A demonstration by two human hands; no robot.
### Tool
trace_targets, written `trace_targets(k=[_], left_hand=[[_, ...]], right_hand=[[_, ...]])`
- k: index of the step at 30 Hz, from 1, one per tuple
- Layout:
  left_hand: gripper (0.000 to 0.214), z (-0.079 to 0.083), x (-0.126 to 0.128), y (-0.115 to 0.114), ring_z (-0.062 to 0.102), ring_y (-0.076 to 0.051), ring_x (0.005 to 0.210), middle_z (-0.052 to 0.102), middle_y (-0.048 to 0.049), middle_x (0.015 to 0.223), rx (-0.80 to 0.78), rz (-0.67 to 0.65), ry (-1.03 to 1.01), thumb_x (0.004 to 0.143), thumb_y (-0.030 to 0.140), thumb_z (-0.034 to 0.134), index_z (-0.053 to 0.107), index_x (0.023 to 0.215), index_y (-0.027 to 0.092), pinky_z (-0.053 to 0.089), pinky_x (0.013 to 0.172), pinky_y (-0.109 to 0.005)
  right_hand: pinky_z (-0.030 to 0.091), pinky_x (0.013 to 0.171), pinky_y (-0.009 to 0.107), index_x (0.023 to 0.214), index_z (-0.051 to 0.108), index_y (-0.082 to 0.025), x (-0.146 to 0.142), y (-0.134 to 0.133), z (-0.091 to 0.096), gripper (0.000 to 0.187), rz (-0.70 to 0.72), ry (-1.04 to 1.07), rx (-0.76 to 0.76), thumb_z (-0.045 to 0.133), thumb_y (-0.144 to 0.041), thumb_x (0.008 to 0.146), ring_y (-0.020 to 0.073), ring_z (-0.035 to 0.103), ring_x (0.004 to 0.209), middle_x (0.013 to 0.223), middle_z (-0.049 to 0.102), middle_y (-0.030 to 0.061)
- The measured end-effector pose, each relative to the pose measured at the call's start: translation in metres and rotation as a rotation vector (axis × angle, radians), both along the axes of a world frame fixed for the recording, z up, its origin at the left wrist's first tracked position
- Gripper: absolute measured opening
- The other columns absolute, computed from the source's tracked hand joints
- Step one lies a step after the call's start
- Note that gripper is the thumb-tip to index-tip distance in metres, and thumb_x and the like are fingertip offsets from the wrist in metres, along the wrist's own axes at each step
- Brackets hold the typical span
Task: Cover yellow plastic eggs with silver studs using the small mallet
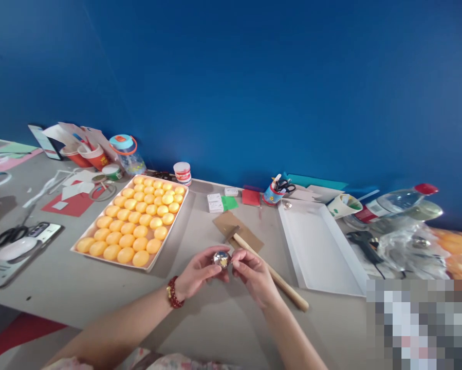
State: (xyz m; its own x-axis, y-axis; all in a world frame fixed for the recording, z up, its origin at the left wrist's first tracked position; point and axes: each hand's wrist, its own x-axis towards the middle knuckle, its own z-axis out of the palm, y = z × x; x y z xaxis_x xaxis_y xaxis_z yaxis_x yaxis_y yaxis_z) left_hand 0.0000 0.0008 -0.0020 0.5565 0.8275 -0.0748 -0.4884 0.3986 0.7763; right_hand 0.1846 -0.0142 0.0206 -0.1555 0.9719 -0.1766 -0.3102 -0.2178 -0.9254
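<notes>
Blue wall fills the upper half of the frame, above a grey table (pixel 80 288) that spans the lower half. At the far left edge lie black scissors (pixel 7 235), with a red sheet (pixel 74 204) and 2 red paper cups (pixel 88 154) further back. Left of center sits a shallow tray (pixel 176 222) packed with yellow balls (pixel 134 226). At lower center, the left hand (pixel 200 272), a red bead bracelet (pixel 173 292) on its wrist, and the right hand (pixel 254 275) meet just above the table. Both sets of fingers are closed narrowly around a small silver ball (pixel 220 259), which is pinched between the 2 hands. Just behind the right hand, a wooden hammer (pixel 280 280) lies with its head on a brown card (pixel 238 228). Right of center sits a white tray (pixel 315 241), then a black glue gun (pixel 365 244), and a clear bottle (pixel 400 203) lies on its side at the right edge.
</notes>
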Motion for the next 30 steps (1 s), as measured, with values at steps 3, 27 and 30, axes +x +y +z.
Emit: trace_targets(k=[3,27,30], left_hand=[[0.043,0.000,0.001,0.000,0.068,-0.019,0.081,0.069,-0.0081,0.104,0.059,0.005,0.027,0.081,0.024,0.075,0.066,0.123,0.022,0.056,0.078,-0.036],[0.036,-0.006,0.003,0.001,0.065,-0.017,0.086,0.062,-0.0087,0.113,0.202,0.098,0.099,0.083,0.023,0.072,0.067,0.118,0.021,0.059,0.075,-0.031],[0.036,-0.008,0.003,0.001,0.064,-0.017,0.086,0.061,-0.0090,0.112,0.222,0.106,0.112,0.083,0.023,0.071,0.066,0.119,0.021,0.059,0.075,-0.031]], right_hand=[[0.046,0.061,0.024,0.075,0.067,-0.018,-0.003,-0.002,0.001,0.025,0.028,0.067,-0.009,0.082,-0.038,0.075,0.0124,0.053,0.067,0.080,0.058,0.0006],[0.049,0.074,0.031,0.080,0.067,-0.020,-0.009,-0.004,-0.007,0.017,0.070,0.122,-0.043,0.077,-0.033,0.081,0.0153,0.059,0.075,0.089,0.056,0.0009],[0.049,0.075,0.031,0.080,0.067,-0.020,-0.008,-0.004,-0.007,0.017,0.071,0.095,-0.041,0.077,-0.034,0.081,0.0155,0.059,0.076,0.089,0.057,0.0011]])
